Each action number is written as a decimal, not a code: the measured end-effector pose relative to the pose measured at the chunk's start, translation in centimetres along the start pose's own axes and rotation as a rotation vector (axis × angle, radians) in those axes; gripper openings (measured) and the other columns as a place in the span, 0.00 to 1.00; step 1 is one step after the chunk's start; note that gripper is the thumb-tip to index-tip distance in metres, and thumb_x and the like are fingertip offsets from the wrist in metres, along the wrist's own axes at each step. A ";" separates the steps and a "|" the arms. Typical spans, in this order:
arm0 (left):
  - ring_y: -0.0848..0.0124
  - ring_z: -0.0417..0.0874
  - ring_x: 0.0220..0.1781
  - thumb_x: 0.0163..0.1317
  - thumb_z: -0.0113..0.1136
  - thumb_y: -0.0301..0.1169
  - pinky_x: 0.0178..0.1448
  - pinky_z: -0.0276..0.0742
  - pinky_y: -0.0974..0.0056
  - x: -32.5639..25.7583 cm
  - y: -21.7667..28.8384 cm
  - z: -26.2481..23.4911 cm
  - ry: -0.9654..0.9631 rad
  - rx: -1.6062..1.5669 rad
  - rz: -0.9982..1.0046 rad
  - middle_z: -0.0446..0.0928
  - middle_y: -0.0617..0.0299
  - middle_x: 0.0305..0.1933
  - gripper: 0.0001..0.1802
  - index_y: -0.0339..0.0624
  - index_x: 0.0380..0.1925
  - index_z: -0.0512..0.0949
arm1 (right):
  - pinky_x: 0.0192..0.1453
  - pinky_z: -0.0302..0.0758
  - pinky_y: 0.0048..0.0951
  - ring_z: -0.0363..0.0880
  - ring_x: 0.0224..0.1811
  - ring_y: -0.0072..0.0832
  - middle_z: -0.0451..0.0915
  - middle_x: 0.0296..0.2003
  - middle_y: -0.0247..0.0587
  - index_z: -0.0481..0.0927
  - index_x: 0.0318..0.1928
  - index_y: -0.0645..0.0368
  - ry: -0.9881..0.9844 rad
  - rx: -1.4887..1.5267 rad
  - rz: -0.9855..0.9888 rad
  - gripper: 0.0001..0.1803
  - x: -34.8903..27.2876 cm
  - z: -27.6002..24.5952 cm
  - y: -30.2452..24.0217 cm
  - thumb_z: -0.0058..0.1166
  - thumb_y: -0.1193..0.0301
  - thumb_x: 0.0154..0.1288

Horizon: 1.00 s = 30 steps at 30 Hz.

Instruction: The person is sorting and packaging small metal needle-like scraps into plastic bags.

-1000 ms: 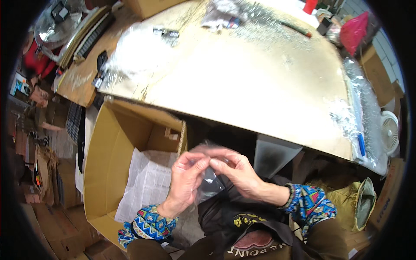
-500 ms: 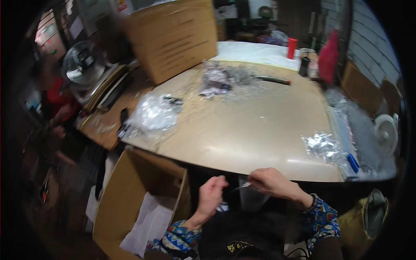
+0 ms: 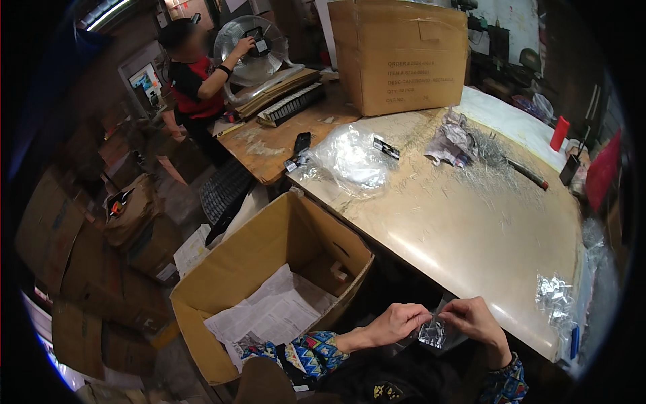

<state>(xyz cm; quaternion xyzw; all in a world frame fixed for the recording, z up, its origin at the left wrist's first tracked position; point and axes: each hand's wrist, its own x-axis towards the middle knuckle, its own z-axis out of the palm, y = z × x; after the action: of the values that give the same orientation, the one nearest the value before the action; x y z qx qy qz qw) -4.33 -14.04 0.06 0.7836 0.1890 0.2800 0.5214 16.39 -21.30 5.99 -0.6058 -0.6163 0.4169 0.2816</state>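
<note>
Close to the table's near edge, my left hand (image 3: 398,324) and my right hand (image 3: 476,319) meet at a small clear plastic bag (image 3: 433,334). Both hands are closed, with fingertips pinching its upper edge. The bag hangs below the fingers and shines; whether anything lies inside it I cannot tell. To the left of my hands stands an open cardboard box (image 3: 232,259), with printed paper sheets (image 3: 272,306) in its bottom.
On the table (image 3: 444,229) lie a large clear plastic bag (image 3: 353,158), crumpled paper (image 3: 454,141), many thin metal pieces (image 3: 494,158) and small shiny packets (image 3: 555,299). A tall carton (image 3: 404,67) stands behind. A person (image 3: 195,81) touches a fan (image 3: 252,50).
The view has swung left, bringing the fan and the person in fully. My hands, apart before, are now together at the small bag.
</note>
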 end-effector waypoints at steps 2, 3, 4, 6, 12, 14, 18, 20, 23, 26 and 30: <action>0.74 0.77 0.26 0.68 0.55 0.30 0.32 0.73 0.69 -0.3 -0.6 0.6 -0.070 -0.077 -0.160 0.76 0.60 0.26 0.09 0.36 0.40 0.79 | 0.25 0.71 0.23 0.76 0.21 0.17 0.80 0.22 0.38 0.83 0.36 0.64 -0.017 0.018 0.074 0.07 -0.6 0.3 0.6 0.60 0.71 0.63; 0.78 0.75 0.24 0.69 0.54 0.32 0.29 0.70 0.72 -0.2 -0.5 1.1 -0.093 -0.393 -0.256 0.74 0.65 0.24 0.10 0.37 0.41 0.78 | 0.25 0.71 0.22 0.76 0.21 0.18 0.80 0.22 0.38 0.82 0.38 0.64 -0.025 0.022 0.122 0.08 -1.2 0.4 0.7 0.59 0.71 0.63; 0.83 0.72 0.23 0.70 0.53 0.34 0.27 0.68 0.74 -0.3 -0.4 1.5 -0.116 -0.710 -0.358 0.73 0.69 0.23 0.11 0.38 0.42 0.77 | 0.25 0.71 0.22 0.76 0.21 0.18 0.80 0.22 0.38 0.82 0.38 0.64 -0.016 0.029 0.135 0.08 -1.9 0.7 0.8 0.59 0.71 0.63; 0.85 0.69 0.20 0.70 0.54 0.35 0.24 0.63 0.76 -0.1 -0.4 1.2 -0.252 -0.744 -0.469 0.71 0.72 0.22 0.10 0.40 0.41 0.76 | 0.23 0.70 0.19 0.75 0.20 0.17 0.79 0.22 0.36 0.81 0.41 0.65 0.044 0.566 0.235 0.09 -3.5 1.6 1.1 0.58 0.71 0.66; 0.88 0.63 0.14 0.66 0.58 0.33 0.15 0.52 0.79 0.1 -1.6 0.8 -0.408 -0.918 -0.767 0.72 0.74 0.22 0.08 0.41 0.38 0.77 | 0.21 0.68 0.17 0.73 0.19 0.14 0.77 0.21 0.31 0.78 0.36 0.63 -0.139 0.676 0.173 0.10 -4.1 3.2 4.5 0.57 0.68 0.68; 0.88 0.62 0.13 0.64 0.59 0.30 0.15 0.50 0.79 0.4 -0.4 0.3 -0.468 -0.856 -0.849 0.72 0.73 0.22 0.06 0.41 0.38 0.77 | 0.21 0.68 0.16 0.72 0.18 0.13 0.76 0.21 0.30 0.78 0.34 0.62 -0.154 0.748 0.170 0.12 -4.3 3.7 4.1 0.57 0.66 0.68; 0.88 0.57 0.10 0.64 0.59 0.30 0.15 0.48 0.78 0.2 -1.9 0.8 -0.574 -1.061 -0.882 0.65 0.75 0.14 0.06 0.40 0.36 0.75 | 0.20 0.68 0.15 0.72 0.18 0.12 0.76 0.20 0.29 0.78 0.30 0.62 -0.118 0.840 0.237 0.15 -5.4 3.4 5.7 0.60 0.62 0.65; 0.87 0.55 0.08 0.65 0.57 0.32 0.14 0.47 0.77 -0.2 -2.2 1.3 -0.494 -1.169 -0.990 0.61 0.75 0.11 0.08 0.38 0.35 0.74 | 0.20 0.67 0.15 0.72 0.18 0.12 0.76 0.19 0.29 0.78 0.28 0.62 -0.102 0.838 0.253 0.16 -6.1 3.6 6.3 0.61 0.61 0.65; 0.87 0.54 0.07 0.66 0.56 0.32 0.14 0.47 0.76 0.6 -1.5 2.3 -0.597 -1.058 -0.979 0.61 0.74 0.11 0.08 0.39 0.32 0.73 | 0.20 0.67 0.15 0.72 0.18 0.12 0.75 0.19 0.28 0.78 0.28 0.61 -0.144 0.817 0.254 0.16 -6.4 3.9 6.4 0.61 0.61 0.64; 0.85 0.53 0.06 0.65 0.57 0.32 0.13 0.48 0.75 -0.5 -2.7 1.4 -0.563 -1.137 -0.930 0.60 0.73 0.09 0.09 0.38 0.33 0.73 | 0.19 0.67 0.16 0.72 0.17 0.12 0.75 0.18 0.28 0.78 0.28 0.61 -0.169 0.805 0.263 0.14 -6.5 4.1 6.2 0.62 0.63 0.64; 0.84 0.52 0.05 0.65 0.56 0.31 0.12 0.47 0.74 -0.8 -3.1 1.0 -0.514 -1.083 -0.967 0.59 0.71 0.07 0.09 0.33 0.33 0.74 | 0.19 0.67 0.16 0.72 0.17 0.11 0.75 0.17 0.27 0.78 0.28 0.60 -0.127 0.816 0.319 0.13 -7.1 4.4 7.2 0.62 0.65 0.64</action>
<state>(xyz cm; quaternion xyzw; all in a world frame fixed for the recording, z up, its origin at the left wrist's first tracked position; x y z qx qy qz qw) -4.31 -14.03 -3.35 0.2895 0.2200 -0.1165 0.9243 17.03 -29.60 -1.21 -0.5059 -0.3161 0.7007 0.3914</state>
